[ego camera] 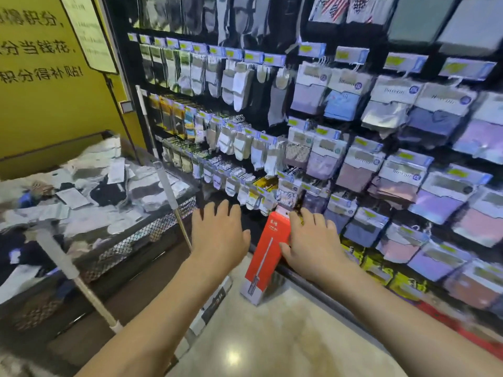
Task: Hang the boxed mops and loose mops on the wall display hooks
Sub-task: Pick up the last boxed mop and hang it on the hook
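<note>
Yellow wall (54, 110) with black lettering at left, black display wall (285, 28) crowded with hanging socks (239, 85) and packets (348, 102), mesh bin (152, 232) of socks, glossy pale floor (272, 336) catching a lamp's glare.

Red mop box (268, 248); mop pole (166, 180) apparently grey.

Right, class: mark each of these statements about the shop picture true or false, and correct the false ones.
1. The right hand holds the red mop box. True.
2. The left hand grips a mop pole. False: its fingers are spread and it holds nothing.
3. The red mop box hangs from a hook high on the wall. False: it is tilted, low down by the foot of the display.
4. A loose mop pole stands by the mesh bin on the left. True.
</note>
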